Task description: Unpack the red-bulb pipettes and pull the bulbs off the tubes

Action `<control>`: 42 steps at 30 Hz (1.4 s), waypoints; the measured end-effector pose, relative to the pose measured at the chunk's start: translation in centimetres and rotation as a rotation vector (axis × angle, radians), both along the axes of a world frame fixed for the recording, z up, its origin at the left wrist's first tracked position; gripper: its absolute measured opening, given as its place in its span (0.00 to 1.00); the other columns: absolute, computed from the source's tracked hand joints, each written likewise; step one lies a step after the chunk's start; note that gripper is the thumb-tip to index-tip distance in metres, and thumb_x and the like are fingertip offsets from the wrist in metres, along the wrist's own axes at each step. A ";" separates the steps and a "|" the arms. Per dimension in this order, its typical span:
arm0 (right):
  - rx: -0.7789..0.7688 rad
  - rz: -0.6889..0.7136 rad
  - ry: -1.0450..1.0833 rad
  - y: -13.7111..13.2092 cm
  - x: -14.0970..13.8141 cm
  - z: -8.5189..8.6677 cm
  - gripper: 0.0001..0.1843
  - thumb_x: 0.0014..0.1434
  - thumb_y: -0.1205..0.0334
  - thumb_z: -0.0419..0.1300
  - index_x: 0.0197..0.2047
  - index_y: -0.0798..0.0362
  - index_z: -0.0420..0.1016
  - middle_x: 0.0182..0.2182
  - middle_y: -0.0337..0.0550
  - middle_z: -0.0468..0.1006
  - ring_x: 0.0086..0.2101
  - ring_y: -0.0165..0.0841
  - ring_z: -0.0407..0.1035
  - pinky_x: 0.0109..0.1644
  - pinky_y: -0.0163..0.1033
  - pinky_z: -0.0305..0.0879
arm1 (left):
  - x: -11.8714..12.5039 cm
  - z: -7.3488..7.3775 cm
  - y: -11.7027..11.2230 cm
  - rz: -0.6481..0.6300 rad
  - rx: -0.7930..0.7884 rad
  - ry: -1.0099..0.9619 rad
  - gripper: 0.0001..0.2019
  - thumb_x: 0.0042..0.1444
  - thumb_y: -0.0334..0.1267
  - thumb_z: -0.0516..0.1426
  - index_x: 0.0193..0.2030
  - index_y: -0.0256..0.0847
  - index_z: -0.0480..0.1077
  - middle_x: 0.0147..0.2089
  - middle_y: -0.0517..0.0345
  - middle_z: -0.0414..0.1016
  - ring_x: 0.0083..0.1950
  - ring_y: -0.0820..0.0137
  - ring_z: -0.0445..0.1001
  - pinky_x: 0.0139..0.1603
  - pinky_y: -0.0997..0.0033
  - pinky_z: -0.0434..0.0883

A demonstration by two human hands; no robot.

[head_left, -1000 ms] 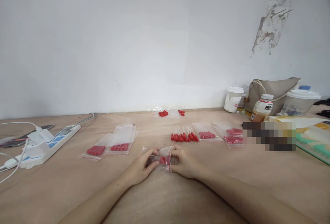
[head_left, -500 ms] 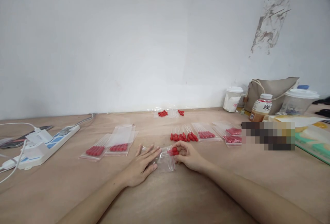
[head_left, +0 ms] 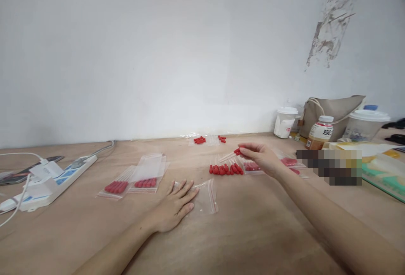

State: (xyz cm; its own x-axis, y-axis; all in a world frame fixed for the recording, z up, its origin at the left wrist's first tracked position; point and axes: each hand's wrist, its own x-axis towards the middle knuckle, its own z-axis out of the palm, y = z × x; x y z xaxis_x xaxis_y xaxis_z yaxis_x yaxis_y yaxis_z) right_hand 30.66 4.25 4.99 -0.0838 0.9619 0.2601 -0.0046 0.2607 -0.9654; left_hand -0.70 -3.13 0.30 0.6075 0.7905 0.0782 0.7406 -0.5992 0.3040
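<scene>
My left hand (head_left: pixel 174 207) lies flat with fingers spread, pressing on a clear zip bag (head_left: pixel 204 199) on the table; no red shows through the bag's visible part. In my right hand (head_left: pixel 257 155), thumb and fingers pinch a few thin pale sticks with red heads (head_left: pixel 237 152), held by those heads with the sticks pointing left. Just below them lies a loose row of red-tipped sticks (head_left: pixel 226 169), heads toward me. Partly behind my right hand is a filled zip bag (head_left: pixel 251 166), with another filled bag (head_left: pixel 289 163) to its right.
Filled zip bags (head_left: pixel 116 186) lie at left beside a power strip (head_left: pixel 60 182) and a phone (head_left: pixel 31 169). Further red-tipped sticks (head_left: pixel 200 140) sit by the wall. At right stand a lidded cup (head_left: pixel 285 122), a bottle (head_left: pixel 320 132), a bag (head_left: pixel 335 112) and a large tub (head_left: pixel 367 125).
My right hand has moved up and right, from the clear bag's mouth to above the loose row, carrying red-tipped sticks. My left hand has stayed flat on the bag.
</scene>
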 end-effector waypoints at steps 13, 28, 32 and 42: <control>0.803 -0.129 -1.038 2.2 -3.9 -5.7 0.17 0.56 0.72 0.47 0.47 0.56 0.70 0.42 0.50 0.73 0.42 0.35 0.66 0.45 0.39 0.63 | -0.7 -0.4 0.3 0.247 0.132 -0.209 0.22 0.58 0.47 0.46 0.58 0.47 0.56 0.60 0.55 0.56 0.62 0.63 0.52 0.61 0.58 0.52; 0.611 -0.056 -0.750 -4.7 -6.0 -5.3 0.06 0.51 0.64 0.55 0.34 0.53 0.70 0.32 0.42 0.71 0.36 0.32 0.64 0.42 0.39 0.59 | -0.2 0.2 0.1 0.117 0.201 -0.144 0.21 0.59 0.44 0.46 0.58 0.45 0.57 0.59 0.55 0.60 0.61 0.65 0.54 0.62 0.56 0.51; 0.650 0.036 -0.839 -5.3 -6.5 -5.7 0.22 0.50 0.70 0.53 0.50 0.48 0.65 0.46 0.44 0.68 0.45 0.35 0.60 0.48 0.43 0.56 | 0.0 0.2 0.1 0.051 0.165 -0.075 0.23 0.59 0.46 0.45 0.61 0.47 0.51 0.62 0.57 0.54 0.64 0.66 0.49 0.63 0.56 0.47; 0.661 0.172 -1.067 -5.1 -5.2 -6.2 0.23 0.53 0.71 0.48 0.49 0.42 0.67 0.48 0.34 0.71 0.51 0.34 0.57 0.55 0.50 0.43 | -1.0 -0.1 0.8 0.136 0.030 -0.152 0.22 0.59 0.48 0.44 0.59 0.49 0.54 0.63 0.56 0.53 0.63 0.63 0.52 0.61 0.55 0.49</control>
State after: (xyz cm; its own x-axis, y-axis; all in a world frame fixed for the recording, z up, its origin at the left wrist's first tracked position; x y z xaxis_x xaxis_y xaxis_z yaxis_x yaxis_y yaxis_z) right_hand 25.46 -0.85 -1.19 -0.6578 0.6309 0.4115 0.6118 0.7662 -0.1967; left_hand -1.71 -2.29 0.16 0.4749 0.8602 0.1855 0.7619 -0.5074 0.4025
